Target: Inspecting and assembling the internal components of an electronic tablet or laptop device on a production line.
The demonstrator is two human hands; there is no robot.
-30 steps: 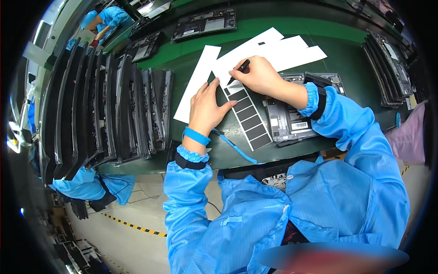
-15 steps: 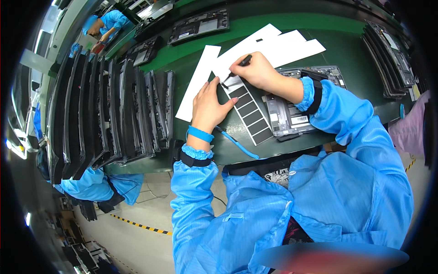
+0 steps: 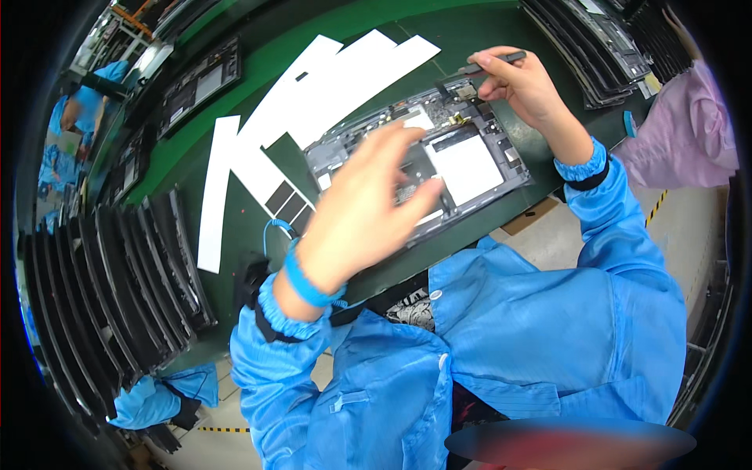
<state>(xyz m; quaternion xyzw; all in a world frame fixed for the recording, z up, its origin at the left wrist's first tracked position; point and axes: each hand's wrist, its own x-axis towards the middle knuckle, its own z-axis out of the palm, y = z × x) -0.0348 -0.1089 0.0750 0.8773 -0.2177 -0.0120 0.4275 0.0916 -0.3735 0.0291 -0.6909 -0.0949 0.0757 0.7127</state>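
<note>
My right hand [image 3: 513,82] pinches a slim black pen-like tool [image 3: 511,57]. The tool's tip is over the far right corner of an open device chassis [image 3: 513,157], with bare circuit parts and a large white panel; whether it touches cannot be made out. Blurred by motion, my left hand [image 3: 368,204] hovers with fingers spread over the chassis's left half and hides part of it. Just left of that wrist lies a white strip of black rectangular stickers [image 3: 291,205], partly covered by the hand. A blue band [image 3: 301,278] circles my left wrist.
White paper strips [image 3: 218,196] lie left and behind the chassis. A row of upright dark panels [image 3: 117,290] lines the left edge, and stacked chassis [image 3: 587,55] stand at the far right. Another chassis [image 3: 200,86] sits farther back. A person in pink sleeves [image 3: 681,129] is at right.
My right hand has moved with the tool from the sticker strip to the chassis's far right corner. My left hand has left the strip and is over the chassis. The view has swung right.
</note>
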